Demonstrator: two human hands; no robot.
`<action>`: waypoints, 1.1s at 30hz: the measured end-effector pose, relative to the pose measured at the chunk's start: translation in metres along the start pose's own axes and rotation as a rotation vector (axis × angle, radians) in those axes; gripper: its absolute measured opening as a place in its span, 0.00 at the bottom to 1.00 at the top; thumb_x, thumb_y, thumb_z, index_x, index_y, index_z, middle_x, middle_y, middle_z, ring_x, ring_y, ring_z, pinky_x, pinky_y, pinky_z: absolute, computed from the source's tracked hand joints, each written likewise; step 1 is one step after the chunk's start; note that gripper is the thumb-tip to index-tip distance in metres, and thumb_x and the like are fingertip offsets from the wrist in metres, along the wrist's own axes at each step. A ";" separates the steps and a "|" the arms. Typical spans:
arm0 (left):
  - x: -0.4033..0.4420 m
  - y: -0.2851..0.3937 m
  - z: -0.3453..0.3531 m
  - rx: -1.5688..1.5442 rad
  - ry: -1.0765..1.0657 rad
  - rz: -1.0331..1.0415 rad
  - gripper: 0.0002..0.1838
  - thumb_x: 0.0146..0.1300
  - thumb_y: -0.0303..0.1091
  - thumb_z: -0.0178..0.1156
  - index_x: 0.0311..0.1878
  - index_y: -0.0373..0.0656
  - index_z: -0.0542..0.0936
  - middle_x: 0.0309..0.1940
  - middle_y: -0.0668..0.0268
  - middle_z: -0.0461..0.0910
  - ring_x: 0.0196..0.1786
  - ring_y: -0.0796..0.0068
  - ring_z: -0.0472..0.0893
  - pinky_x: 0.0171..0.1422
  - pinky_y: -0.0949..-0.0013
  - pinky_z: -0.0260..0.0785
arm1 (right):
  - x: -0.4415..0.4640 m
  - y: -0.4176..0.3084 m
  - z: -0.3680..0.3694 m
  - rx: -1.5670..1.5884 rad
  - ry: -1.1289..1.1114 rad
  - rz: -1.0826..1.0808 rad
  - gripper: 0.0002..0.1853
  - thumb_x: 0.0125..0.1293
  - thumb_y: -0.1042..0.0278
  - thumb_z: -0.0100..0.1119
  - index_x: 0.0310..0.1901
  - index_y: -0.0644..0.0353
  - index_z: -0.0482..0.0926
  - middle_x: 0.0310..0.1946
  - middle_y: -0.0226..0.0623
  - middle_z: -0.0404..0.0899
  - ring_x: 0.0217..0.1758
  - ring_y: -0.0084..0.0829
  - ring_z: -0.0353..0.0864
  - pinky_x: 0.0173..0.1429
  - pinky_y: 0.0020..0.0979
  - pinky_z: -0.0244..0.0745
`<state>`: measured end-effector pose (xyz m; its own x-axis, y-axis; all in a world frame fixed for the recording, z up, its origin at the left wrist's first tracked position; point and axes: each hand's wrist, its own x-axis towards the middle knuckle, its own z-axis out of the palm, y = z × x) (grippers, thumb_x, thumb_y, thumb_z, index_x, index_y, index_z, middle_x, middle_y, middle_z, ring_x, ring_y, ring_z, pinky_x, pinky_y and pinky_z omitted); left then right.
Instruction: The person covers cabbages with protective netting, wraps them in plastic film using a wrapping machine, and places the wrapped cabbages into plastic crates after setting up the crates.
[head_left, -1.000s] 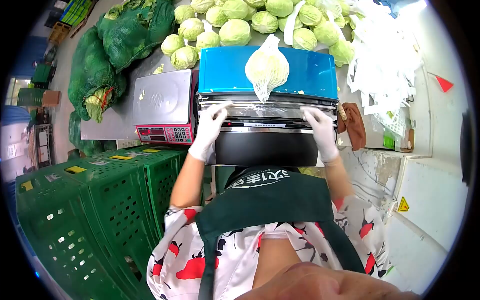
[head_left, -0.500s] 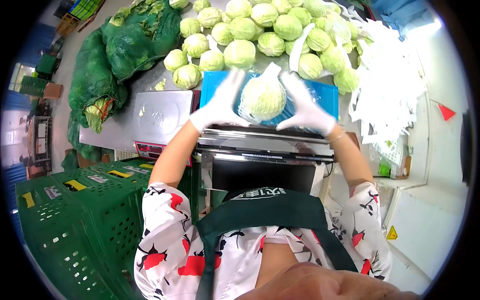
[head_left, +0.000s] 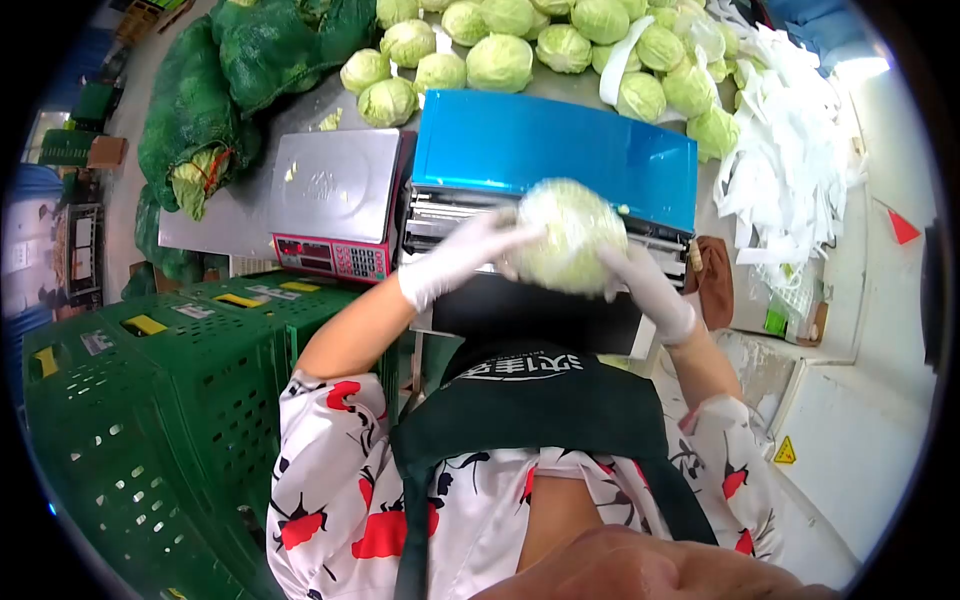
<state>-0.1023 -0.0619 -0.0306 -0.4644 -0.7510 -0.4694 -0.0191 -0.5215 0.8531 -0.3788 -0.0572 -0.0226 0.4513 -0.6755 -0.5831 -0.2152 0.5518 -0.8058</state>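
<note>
A pale green cabbage (head_left: 570, 235) with a shiny clear covering is held up between my white-gloved hands, over the near side of a blue-topped machine (head_left: 560, 145). The fingers of my left hand (head_left: 465, 255) press against the cabbage's left side. On its lower right side, my right hand (head_left: 648, 285) grips it, some fingertips out of sight beneath. Metal bars (head_left: 440, 215) of the machine show behind my left hand.
Left of the machine stands a red scale (head_left: 335, 190) with a steel plate. Loose cabbages (head_left: 500, 62) are heaped behind, and white netting (head_left: 785, 150) piles up at the right. Green mesh sacks (head_left: 190, 130) and green crates (head_left: 120, 400) occupy the left.
The cabbage has come off the blue surface toward my body. My hands, spread apart beside it before, now close on its sides. The blue top shows uncovered.
</note>
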 end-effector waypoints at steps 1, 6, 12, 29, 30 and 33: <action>-0.018 -0.006 0.009 0.023 -0.086 -0.093 0.34 0.66 0.52 0.65 0.63 0.31 0.73 0.49 0.55 0.83 0.40 0.71 0.85 0.37 0.72 0.81 | -0.027 0.012 0.010 0.041 -0.055 0.088 0.29 0.69 0.50 0.63 0.61 0.66 0.77 0.41 0.31 0.83 0.34 0.16 0.77 0.34 0.19 0.71; -0.057 -0.102 0.031 -0.285 -0.283 -0.454 0.37 0.71 0.55 0.57 0.71 0.34 0.67 0.60 0.53 0.78 0.51 0.66 0.85 0.52 0.64 0.81 | -0.056 0.098 0.040 0.155 -0.157 0.318 0.36 0.71 0.39 0.55 0.62 0.68 0.76 0.48 0.36 0.83 0.44 0.20 0.79 0.42 0.23 0.74; -0.051 -0.144 0.023 -0.512 -0.208 -0.612 0.36 0.75 0.56 0.51 0.74 0.36 0.64 0.62 0.53 0.78 0.59 0.61 0.82 0.66 0.62 0.72 | -0.015 0.099 0.050 0.379 -0.340 0.496 0.39 0.75 0.36 0.44 0.74 0.60 0.61 0.66 0.37 0.73 0.64 0.27 0.74 0.63 0.34 0.70; -0.112 -0.177 0.026 0.020 0.400 -0.179 0.15 0.78 0.36 0.50 0.59 0.43 0.81 0.22 0.73 0.74 0.20 0.87 0.70 0.23 0.79 0.64 | -0.091 0.191 0.018 -0.071 0.515 0.041 0.15 0.75 0.61 0.54 0.33 0.62 0.78 0.20 0.28 0.70 0.27 0.25 0.76 0.32 0.35 0.70; -0.105 -0.236 0.026 0.104 0.302 -0.199 0.14 0.76 0.37 0.52 0.54 0.42 0.83 0.24 0.68 0.78 0.20 0.81 0.73 0.25 0.74 0.68 | -0.089 0.232 0.015 -0.530 0.413 -0.056 0.14 0.75 0.62 0.55 0.34 0.63 0.79 0.23 0.29 0.74 0.29 0.27 0.78 0.34 0.36 0.71; -0.083 -0.295 0.058 0.277 0.126 -0.135 0.13 0.70 0.37 0.55 0.41 0.39 0.86 0.31 0.50 0.86 0.27 0.56 0.84 0.35 0.57 0.76 | -0.066 0.309 0.048 -0.480 0.362 0.445 0.15 0.72 0.60 0.57 0.42 0.65 0.83 0.37 0.31 0.86 0.37 0.40 0.85 0.41 0.45 0.76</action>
<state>-0.1091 0.1776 -0.2303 -0.3284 -0.7360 -0.5920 -0.3207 -0.5027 0.8028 -0.4339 0.1812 -0.2286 -0.0622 -0.6031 -0.7953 -0.7028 0.5923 -0.3941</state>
